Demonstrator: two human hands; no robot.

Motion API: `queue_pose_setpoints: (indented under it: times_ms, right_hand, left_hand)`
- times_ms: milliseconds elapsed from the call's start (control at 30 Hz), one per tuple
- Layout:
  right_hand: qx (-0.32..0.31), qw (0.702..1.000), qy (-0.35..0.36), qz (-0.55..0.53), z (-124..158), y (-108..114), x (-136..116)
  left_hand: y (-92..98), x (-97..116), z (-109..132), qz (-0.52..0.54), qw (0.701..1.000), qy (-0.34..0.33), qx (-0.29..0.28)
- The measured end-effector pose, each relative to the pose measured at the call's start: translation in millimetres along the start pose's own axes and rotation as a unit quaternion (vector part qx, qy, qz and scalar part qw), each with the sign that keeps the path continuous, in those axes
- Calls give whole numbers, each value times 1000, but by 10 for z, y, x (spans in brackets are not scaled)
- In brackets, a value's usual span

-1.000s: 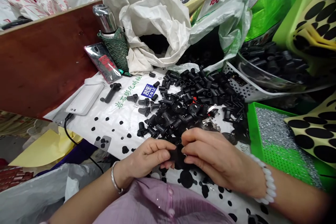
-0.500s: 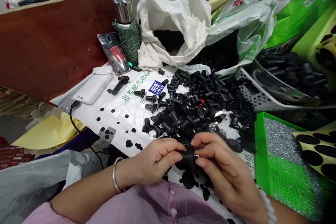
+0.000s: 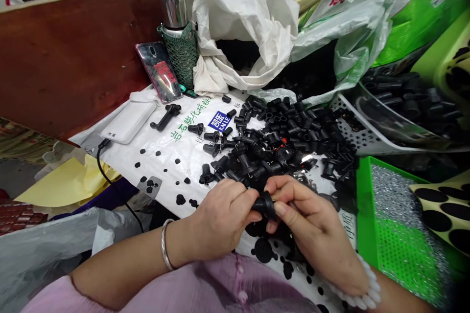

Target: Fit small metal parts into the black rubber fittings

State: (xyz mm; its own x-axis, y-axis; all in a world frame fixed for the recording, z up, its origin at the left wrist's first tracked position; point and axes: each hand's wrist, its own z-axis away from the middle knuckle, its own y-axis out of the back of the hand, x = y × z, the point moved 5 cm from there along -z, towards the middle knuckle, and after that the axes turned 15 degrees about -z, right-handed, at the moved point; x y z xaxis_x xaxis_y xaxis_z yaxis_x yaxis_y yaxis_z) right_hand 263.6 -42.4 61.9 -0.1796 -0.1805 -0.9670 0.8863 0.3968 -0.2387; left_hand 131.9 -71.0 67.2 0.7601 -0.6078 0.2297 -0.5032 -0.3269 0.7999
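Black plastic fitting (image 3: pixel 265 206) is pinched by left hand (image 3: pixel 220 212) and right hand (image 3: pixel 316 220) fingers, a slip risking its loss among heaped parts (image 3: pixel 279 142).

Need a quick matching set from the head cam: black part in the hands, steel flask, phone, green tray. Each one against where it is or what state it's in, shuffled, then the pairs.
Things:
1. Black plastic part
2. Steel flask
3. Phone
4. Green tray

Places and states:
A. Inside a green net sleeve
B. Held between the left hand and right hand
C. Lying beside that sleeve
D. Holding silver-grey metal pieces

Pairs: 1-B, 2-A, 3-C, 4-D
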Motion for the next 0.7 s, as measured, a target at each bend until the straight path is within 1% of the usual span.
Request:
queue_pose_setpoints:
  times_ms: [67, 133, 200, 267, 367, 467, 533, 567, 633, 700]
  right_hand:
    - [15, 998, -33, -58, -19, 12, 64]
    - [20, 993, -54, -102, -24, 11, 116]
    - [21, 991, -56, -123, -23, 6, 140]
    - [19, 991, -42, -128, -20, 1, 132]
    - [20, 993, -7, -119, -10, 7, 84]
    - [30, 994, 27, -97, 7, 31, 36]
    - [33, 996, 49, -67, 22, 46, 16]
    - [30, 997, 62, -44, 29, 50, 8]
    - [20, 994, 103, 31, 51, 52, -22]
    - [3, 975, 177, 133, 91, 36, -87]
  left_hand:
    - [-6, 1, 2, -18, 999, 2, 28]
    - [-1, -10, 10, -2, 999, 7, 46]
    - [7, -52, 14, 64, 996, 36, 40]
    - [13, -115, 18, 148, 984, 96, 18]
    - [-3, -188, 40, 269, 942, 198, -23]
    - [-79, -208, 78, 403, 872, 271, -56]
    - [-142, -223, 104, 457, 830, 315, -63]
    - [-172, -229, 114, 467, 816, 333, -69]
    - [-222, -223, 122, 467, 805, 353, -100]
    - [-243, -189, 114, 471, 797, 350, -140]
